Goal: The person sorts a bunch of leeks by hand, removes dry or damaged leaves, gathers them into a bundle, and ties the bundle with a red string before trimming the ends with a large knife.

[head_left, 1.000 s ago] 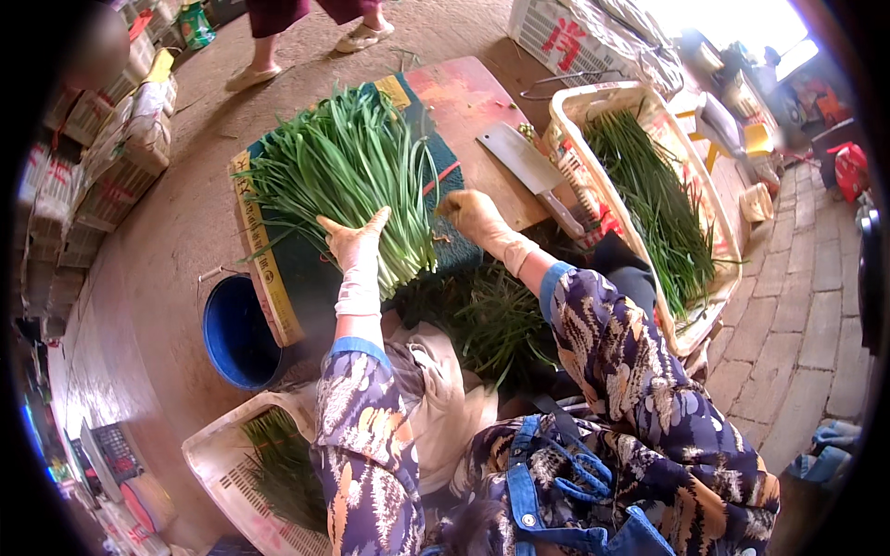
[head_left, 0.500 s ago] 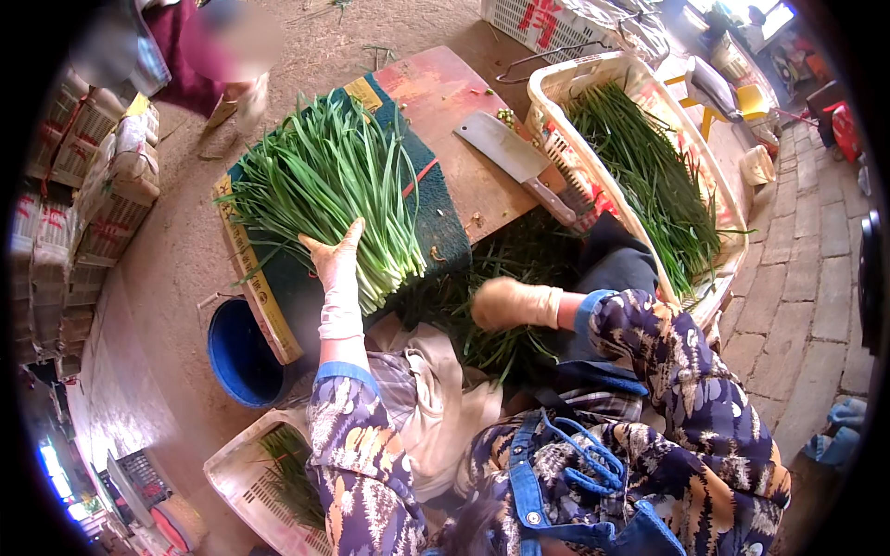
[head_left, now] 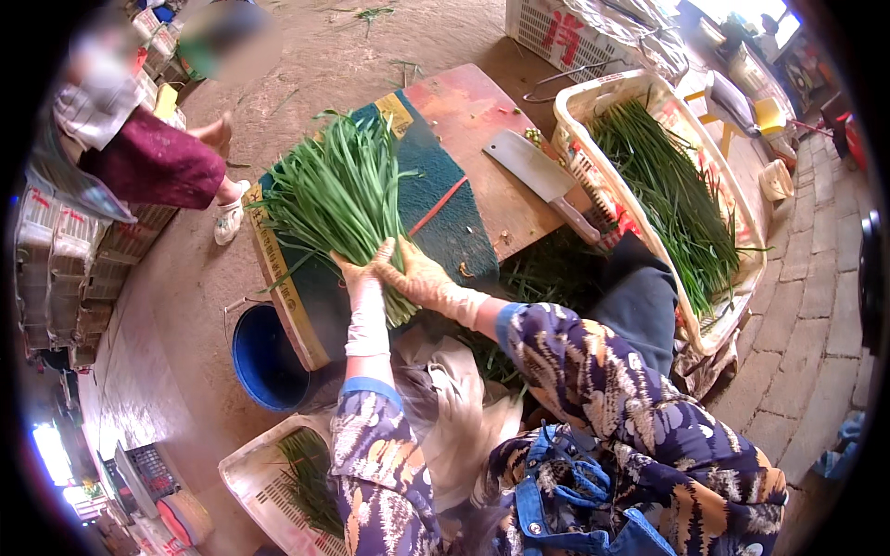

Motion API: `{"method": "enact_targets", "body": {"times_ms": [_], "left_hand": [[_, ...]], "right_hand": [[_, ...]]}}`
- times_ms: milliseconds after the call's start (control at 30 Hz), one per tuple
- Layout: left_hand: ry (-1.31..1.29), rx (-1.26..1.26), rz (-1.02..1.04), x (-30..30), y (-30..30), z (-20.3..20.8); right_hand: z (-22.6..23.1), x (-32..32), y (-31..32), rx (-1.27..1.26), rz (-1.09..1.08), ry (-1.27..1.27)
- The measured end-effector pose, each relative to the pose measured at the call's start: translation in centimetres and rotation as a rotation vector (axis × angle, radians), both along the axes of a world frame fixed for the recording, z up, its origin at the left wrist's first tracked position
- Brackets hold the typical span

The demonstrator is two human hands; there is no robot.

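A thick bunch of long green Chinese chives (head_left: 329, 190) lies over the near left part of the board, its pale stem ends toward me. My left hand (head_left: 363, 269), gloved, is closed around the stems. From the right, my gloved right hand (head_left: 419, 274) wraps the same stems, so the two hands meet. A red strip (head_left: 438, 205) lies across the dark green mat (head_left: 454, 227), just right of the bunch. Farther right, a cleaver (head_left: 533, 176) rests on the wooden board (head_left: 473, 107), its handle toward me.
A cream plastic crate (head_left: 749, 269) of chives stands on the right. At the left are a blue bucket (head_left: 269, 357) and a white crate (head_left: 246, 463) with more greens. Loose greens (head_left: 556, 269) lie below the board. Another person's leg (head_left: 176, 167) is at the far left.
My right hand has come in from the right onto the stems, and the bunch is gathered tighter. The other person has stepped farther into view. The whole view has shifted slightly.
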State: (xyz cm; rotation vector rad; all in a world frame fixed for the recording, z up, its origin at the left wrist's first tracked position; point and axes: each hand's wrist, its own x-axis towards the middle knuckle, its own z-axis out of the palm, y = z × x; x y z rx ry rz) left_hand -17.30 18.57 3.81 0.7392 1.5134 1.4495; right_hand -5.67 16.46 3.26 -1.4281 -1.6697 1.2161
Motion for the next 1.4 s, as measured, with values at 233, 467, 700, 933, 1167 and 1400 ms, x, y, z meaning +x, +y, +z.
{"method": "enact_targets", "body": {"times_ms": [233,467,700,933,1167,1400], "left_hand": [[0.309,-0.012,0.008,-0.2,0.7,-3.2],[0.491,-0.156,-0.037,1.5,1.0,-1.8],[0.407,-0.153,0.058,-1.8,-0.2,0.7],[0.188,-0.13,0.224,-8.7,-1.8,-3.3],[0.067,-0.329,-0.203,-5.9,-3.6,-1.5],[-0.271,-0.17,-0.236,-4.1,-3.8,0.0]], "right_hand": [[0.4,7.3,5.6,0.05,-0.04,-0.096],[-2.6,13.1,8.0,0.706,0.005,-0.877],[2.3,12.2,4.1,0.386,0.22,-0.395],[4.7,9.4,1.5,0.374,0.093,-0.465],[6.8,4.5,-0.4,0.262,0.046,-0.57],[7.9,-0.8,0.3,0.083,0.335,-1.003]]}}
